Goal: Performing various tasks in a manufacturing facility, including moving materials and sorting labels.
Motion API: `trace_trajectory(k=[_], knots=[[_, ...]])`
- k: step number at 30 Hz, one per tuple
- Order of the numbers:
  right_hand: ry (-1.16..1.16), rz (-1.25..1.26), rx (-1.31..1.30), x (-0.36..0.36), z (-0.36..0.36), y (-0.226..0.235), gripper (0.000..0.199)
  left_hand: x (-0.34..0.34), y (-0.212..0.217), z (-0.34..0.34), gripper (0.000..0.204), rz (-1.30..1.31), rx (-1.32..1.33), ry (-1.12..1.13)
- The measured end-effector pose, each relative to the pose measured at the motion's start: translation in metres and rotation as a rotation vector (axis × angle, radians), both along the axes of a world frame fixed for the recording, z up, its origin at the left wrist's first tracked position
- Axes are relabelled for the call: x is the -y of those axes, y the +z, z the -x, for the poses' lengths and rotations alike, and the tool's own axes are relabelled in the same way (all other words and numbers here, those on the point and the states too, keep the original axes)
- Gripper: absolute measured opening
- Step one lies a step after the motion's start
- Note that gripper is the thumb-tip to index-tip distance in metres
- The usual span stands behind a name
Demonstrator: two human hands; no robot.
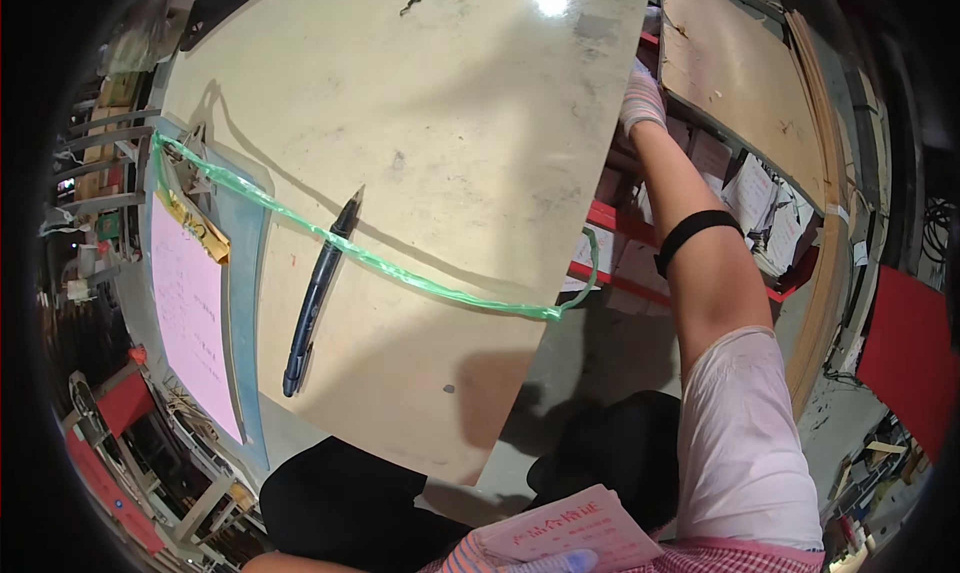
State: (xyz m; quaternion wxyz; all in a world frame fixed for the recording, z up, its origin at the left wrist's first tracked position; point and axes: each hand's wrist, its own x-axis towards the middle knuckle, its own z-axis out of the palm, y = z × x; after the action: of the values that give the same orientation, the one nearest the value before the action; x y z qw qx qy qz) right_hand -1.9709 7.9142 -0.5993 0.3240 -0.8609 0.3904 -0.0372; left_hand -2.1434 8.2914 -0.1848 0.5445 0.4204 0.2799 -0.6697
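My left hand (472, 557), in a striped knit glove, is closed on a stack of pink printed slips (570, 531) low in front of my body. My right arm stretches far forward along the right side of the tabletop (450, 123). Its gloved right hand (641, 101) reaches into the gap over a red sorting rack (640, 263) filled with paper slips; its fingers are hidden. A black pen (322, 288) lies on the tabletop, crossed by a green plastic strap (400, 273) that runs to the table's right edge.
A clipboard (250, 303) with a pink sheet (190, 303) hangs at the left table edge. Beyond the rack is a second wooden board (740, 73). White papers (755, 203) stick out beneath it. A red panel (910, 358) stands at far right. My dark-clad knees are below the near edge.
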Motion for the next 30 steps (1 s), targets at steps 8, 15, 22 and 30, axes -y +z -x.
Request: trace_trajectory(k=[8,15,22,30], knots=[[-0.045,-0.099,0.192,-0.021,0.008,-0.004,0.048,-0.006,0.003,0.004,0.043,0.0,0.046,0.025],[0.346,0.53,-0.06,-0.035,-0.003,0.032,0.038,0.002,-0.002,-0.005,0.04,-0.067,0.033,0.001],[0.505,0.487,-0.259,-0.005,-0.016,0.048,0.031,0.011,-0.003,-0.004,0.036,-0.12,-0.004,-0.011],[0.475,0.441,-0.224,-0.01,-0.015,0.058,0.029,0.017,-0.005,-0.002,0.038,-0.125,0.043,-0.009]])
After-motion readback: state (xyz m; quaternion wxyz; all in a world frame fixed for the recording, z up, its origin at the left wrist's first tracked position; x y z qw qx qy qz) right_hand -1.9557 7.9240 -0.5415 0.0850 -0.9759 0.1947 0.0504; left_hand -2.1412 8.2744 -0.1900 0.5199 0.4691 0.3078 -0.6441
